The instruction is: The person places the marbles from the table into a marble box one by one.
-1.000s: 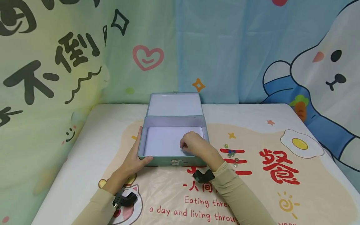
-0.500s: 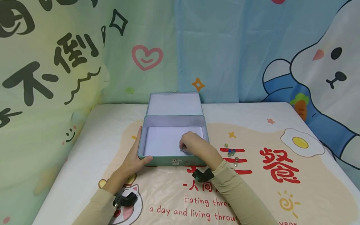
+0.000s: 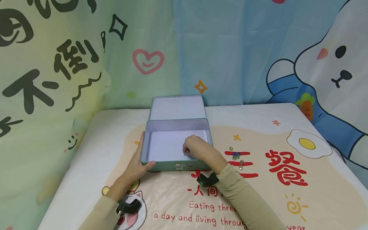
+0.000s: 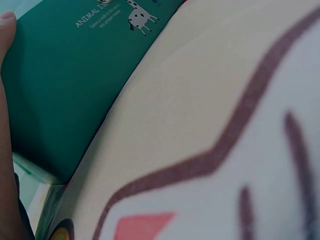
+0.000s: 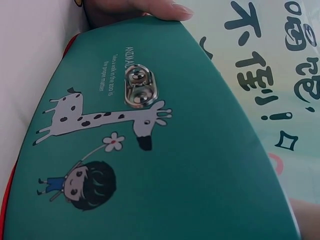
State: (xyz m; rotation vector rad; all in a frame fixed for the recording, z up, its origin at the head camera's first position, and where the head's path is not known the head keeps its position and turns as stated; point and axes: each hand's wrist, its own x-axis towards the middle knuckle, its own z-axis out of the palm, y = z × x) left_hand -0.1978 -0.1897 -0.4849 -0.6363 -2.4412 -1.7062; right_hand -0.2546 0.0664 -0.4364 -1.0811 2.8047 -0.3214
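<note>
A green tin box (image 3: pixel 176 166) with a pale inside lies open on the table. My left hand (image 3: pixel 137 163) grips its left side, fingers along the outer wall and thumb on the front corner. In the right wrist view, the left thumb (image 5: pixel 177 11) bends over the rim. My right hand (image 3: pixel 198 147) reaches over the front right edge into the box, fingers curled and pointing down towards the floor. Its fingertips are mostly hidden, and I cannot tell whether they pinch something small. Several glass marbles (image 3: pixel 236 156) lie on the tablecloth right of the box.
The box's hinged lid (image 3: pixel 177 108) leans back behind it, near the table's far edge. A printed tablecloth (image 3: pixel 276 198) covers the table. A patterned curtain (image 3: pixel 212 48) hangs behind. The front bears a metal clasp (image 5: pixel 140 86) and a giraffe drawing.
The head view has shifted slightly. Both hands keep their places at the box, and the marbles on the cloth lie as before.
</note>
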